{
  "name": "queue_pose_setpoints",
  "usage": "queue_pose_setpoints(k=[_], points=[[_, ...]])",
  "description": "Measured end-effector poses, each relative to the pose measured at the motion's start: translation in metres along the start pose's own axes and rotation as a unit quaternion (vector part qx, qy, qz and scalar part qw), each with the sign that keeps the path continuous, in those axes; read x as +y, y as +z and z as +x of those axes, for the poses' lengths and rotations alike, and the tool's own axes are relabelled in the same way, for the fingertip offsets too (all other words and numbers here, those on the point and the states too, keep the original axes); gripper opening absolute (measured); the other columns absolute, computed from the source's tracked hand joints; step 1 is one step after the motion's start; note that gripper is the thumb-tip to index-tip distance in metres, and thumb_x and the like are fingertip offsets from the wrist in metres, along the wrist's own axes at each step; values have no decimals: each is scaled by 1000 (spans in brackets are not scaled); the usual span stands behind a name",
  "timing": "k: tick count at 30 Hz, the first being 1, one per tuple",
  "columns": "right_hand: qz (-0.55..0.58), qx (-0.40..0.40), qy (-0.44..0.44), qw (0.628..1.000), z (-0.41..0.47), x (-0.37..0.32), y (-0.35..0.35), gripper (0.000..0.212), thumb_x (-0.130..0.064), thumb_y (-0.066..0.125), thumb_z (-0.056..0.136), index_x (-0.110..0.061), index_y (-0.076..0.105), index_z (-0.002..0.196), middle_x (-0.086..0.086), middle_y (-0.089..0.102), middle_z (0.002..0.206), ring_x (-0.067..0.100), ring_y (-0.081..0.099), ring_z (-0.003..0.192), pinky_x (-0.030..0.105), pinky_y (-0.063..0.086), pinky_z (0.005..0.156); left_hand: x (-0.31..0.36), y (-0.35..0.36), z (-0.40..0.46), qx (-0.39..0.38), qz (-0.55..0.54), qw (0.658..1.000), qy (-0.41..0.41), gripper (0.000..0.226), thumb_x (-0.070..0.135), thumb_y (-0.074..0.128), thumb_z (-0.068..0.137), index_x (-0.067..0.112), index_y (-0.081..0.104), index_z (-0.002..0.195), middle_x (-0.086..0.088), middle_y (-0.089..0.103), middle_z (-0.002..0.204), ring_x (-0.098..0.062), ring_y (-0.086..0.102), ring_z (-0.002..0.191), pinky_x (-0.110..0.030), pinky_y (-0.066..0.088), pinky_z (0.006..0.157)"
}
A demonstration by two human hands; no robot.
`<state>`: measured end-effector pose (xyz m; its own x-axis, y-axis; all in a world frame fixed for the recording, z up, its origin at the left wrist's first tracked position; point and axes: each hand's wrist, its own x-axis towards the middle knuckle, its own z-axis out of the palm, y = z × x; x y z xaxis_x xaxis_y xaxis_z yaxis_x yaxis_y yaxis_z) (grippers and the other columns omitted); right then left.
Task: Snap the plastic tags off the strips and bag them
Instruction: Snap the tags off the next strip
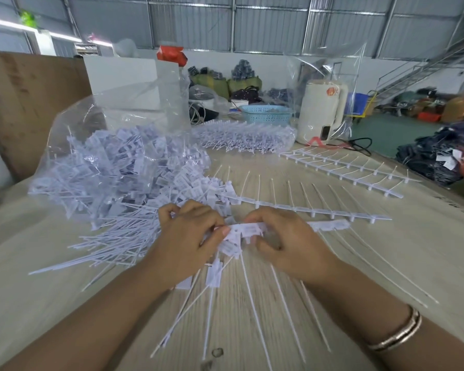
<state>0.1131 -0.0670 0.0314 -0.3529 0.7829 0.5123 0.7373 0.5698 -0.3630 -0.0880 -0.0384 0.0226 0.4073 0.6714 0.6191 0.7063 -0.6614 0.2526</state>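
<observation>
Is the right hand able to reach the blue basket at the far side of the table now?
Probably not: the right hand grips the tag strip, and the blue basket lies far behind the strip pile.

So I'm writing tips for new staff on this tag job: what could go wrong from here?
Loose tags lie under the left hand, outside the clear bag; they could get swept aside and missed.
The long tails fan out beneath both wrists, so the right hand might snag or bend them while snapping the strip.
Stripped runners lie close by and could get mixed in with full strips.
</observation>
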Motion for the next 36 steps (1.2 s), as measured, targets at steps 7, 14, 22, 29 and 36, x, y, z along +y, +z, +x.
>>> queue_pose_setpoints(k=[7,14,22,29,36], points=[[-60,35,-15,998,-1,-5,7,21,-29,71,81,-17,67,97,-5,68,89,16,63,79,34,48,72,4,2,-3,-6,6,1000,18,36,57,34,84,34,57,69,20,52,66,-2,49,87,-31,14,79],[-21,-6,-9,1000,-1,-2,7,16,-32,62,88,-22,71,96,-8,69,83,6,58,69,27,42,68,4,-2,1,-6,8,999,51,37,56,40,82,28,62,73,24,46,70,-1,45,90,-32,15,80],[52,-19,4,998,3,1,9,28,-40,45,94,-23,67,94,-9,67,82,9,62,72,35,49,68,7,-5,4,-5,-33,998,54,34,50,38,85,26,60,74,21,54,72,8,41,89,-29,15,80],[107,60,74,990,-4,23,-12,20,-33,57,91,-53,57,93,-23,58,72,2,53,63,15,41,61,-10,-13,2,16,-99,995,12,28,53,39,82,32,56,78,27,57,86,9,42,95,-25,14,88],[-15,28,40,999,0,-5,8,44,-38,73,77,-22,54,114,-17,55,80,5,58,75,15,38,72,-9,-11,3,2,97,995,13,46,56,31,87,31,68,95,14,57,106,-10,37,108,-29,9,82]])
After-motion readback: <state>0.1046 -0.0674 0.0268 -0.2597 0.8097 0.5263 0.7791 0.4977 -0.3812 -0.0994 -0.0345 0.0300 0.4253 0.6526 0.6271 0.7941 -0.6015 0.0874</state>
